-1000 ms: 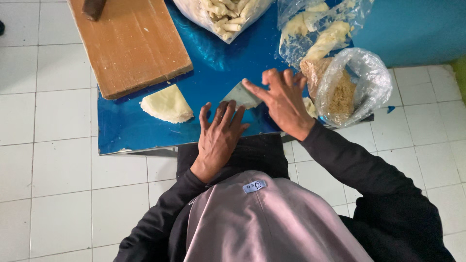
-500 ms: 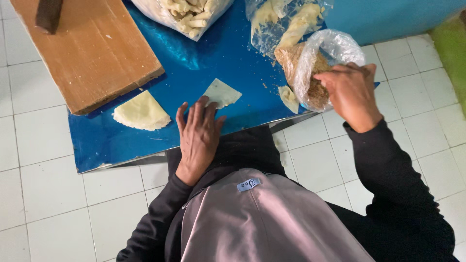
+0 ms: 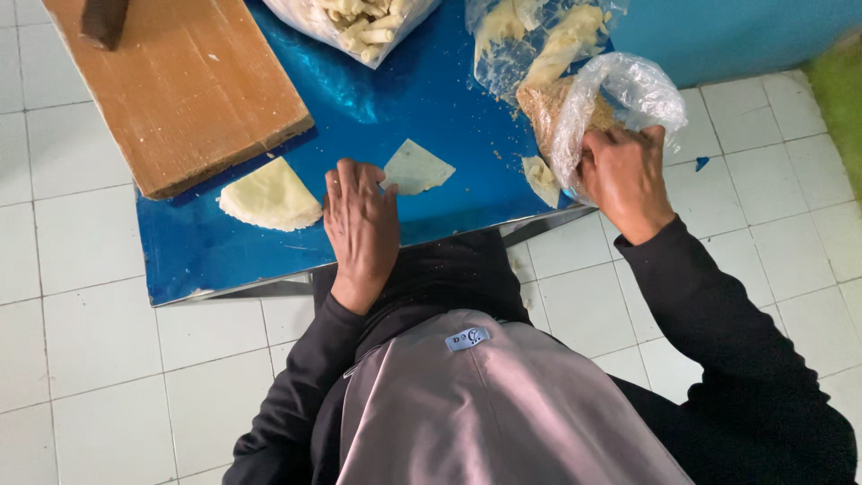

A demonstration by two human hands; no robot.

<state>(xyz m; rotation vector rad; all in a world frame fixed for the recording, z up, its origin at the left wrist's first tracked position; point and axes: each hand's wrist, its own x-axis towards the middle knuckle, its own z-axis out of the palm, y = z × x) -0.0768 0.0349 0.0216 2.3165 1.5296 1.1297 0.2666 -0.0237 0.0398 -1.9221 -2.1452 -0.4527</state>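
Wooden board [image 3: 189,85] and stacked wrappers [image 3: 269,196] lay left; left hand [image 3: 362,229] rested flat and open beside a triangular wrapper [image 3: 415,167]; right hand [image 3: 624,175] gripped the plastic bag of filling [image 3: 588,108] at the table's [image 3: 224,251] right edge – seemingly the filling step, next needing a small pinch onto the wrapper

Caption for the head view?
Left hand rests flat on blue table beside triangular wrapper; right hand reaches into crumb bag.

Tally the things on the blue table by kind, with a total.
Wooden board: 1
Clear plastic bags: 3
Pale wrapper sheets: 3
Total: 7
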